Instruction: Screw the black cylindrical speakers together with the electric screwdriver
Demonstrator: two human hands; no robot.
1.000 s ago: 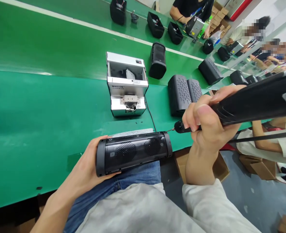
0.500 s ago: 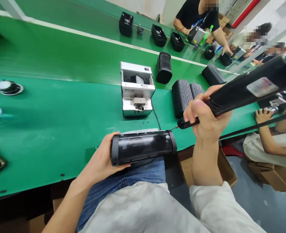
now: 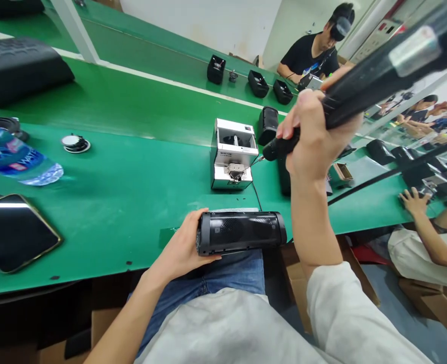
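My left hand (image 3: 187,240) is closed around the left end of a black speaker housing (image 3: 242,233), held at the table's front edge above my lap. In my right hand (image 3: 314,131) is a black electric screwdriver (image 3: 370,76), raised and slanting down to the left. Its bit tip is at the front of a white and silver screw feeder (image 3: 234,154), close by the metal outlet. Whether a screw sits on the bit is too small to tell. Behind the feeder stands an upright black speaker cabinet (image 3: 267,124).
On the left of the green table (image 3: 132,202) lie a smartphone (image 3: 16,232), a water bottle (image 3: 18,156) and a round speaker driver (image 3: 75,143). Open black housings (image 3: 258,84) line the far side. A co-worker (image 3: 308,55) sits opposite; another person's hand (image 3: 415,203) is at right.
My right hand has moved the screwdriver away from the speaker housing's right end, up and over to the screw feeder. My left hand still holds the housing. The view has shifted left.
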